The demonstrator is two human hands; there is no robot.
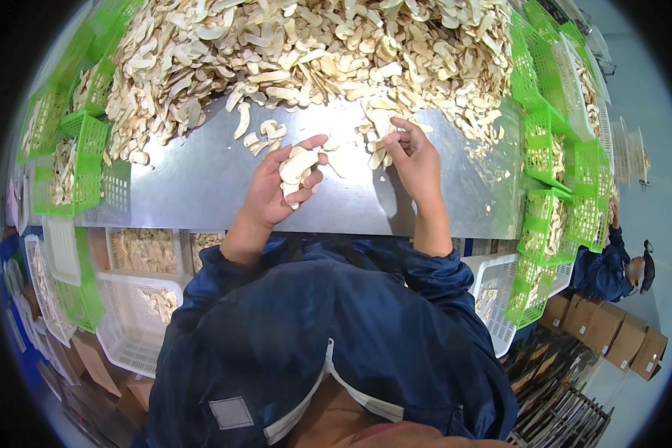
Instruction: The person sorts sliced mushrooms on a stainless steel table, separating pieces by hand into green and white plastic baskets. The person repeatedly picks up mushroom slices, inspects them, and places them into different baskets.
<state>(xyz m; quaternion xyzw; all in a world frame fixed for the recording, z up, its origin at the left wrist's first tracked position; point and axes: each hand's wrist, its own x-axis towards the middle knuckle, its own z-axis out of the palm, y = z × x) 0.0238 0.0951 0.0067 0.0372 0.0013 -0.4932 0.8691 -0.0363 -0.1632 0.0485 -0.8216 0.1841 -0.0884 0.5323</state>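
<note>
Several pale dried mushroom slices point(298, 167) lie stacked in my left hand point(277, 185), whose fingers curl around them above the metal table point(218, 190). My right hand point(414, 157) is at the small cluster of slices point(379, 115) by the front of the heap. Its thumb and forefinger are close together at one slice; whether they pinch it I cannot tell. A few loose slices point(269, 131) rest on the metal between the left hand and the large heap of mushroom slices point(313, 50).
Green plastic baskets point(92, 162) holding slices line the table's left side, with more green baskets point(543, 218) on the right. White crates point(129, 336) stand below the front edge. A person in dark blue point(599, 269) is at far right, near cardboard boxes point(605, 330).
</note>
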